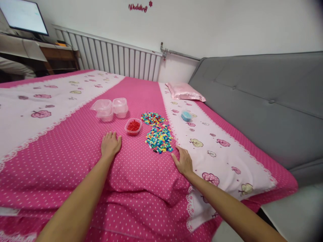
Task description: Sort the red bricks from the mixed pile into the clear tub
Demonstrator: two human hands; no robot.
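My left hand (110,144) rests flat on the pink dotted bedspread (141,171), holding nothing. To its upper right sits a clear plastic tub of red pieces (133,126). My right hand (183,160) also lies on the bed with fingers apart and nothing in it. Its fingertips are close to the lower edge of a loose pile of small multicoloured plastic pieces (159,137). A second, smaller heap of mixed pieces (152,118) adjoins that pile at the back. Farther right is a small clear container of light blue pieces (186,116).
Clear plastic containers (120,107) stand stacked beyond my left hand. A pink satin pillow (185,91) lies near the grey padded headboard (254,90). Behind the bed are a white radiator (111,52) and, at far left, a desk with a monitor (24,16).
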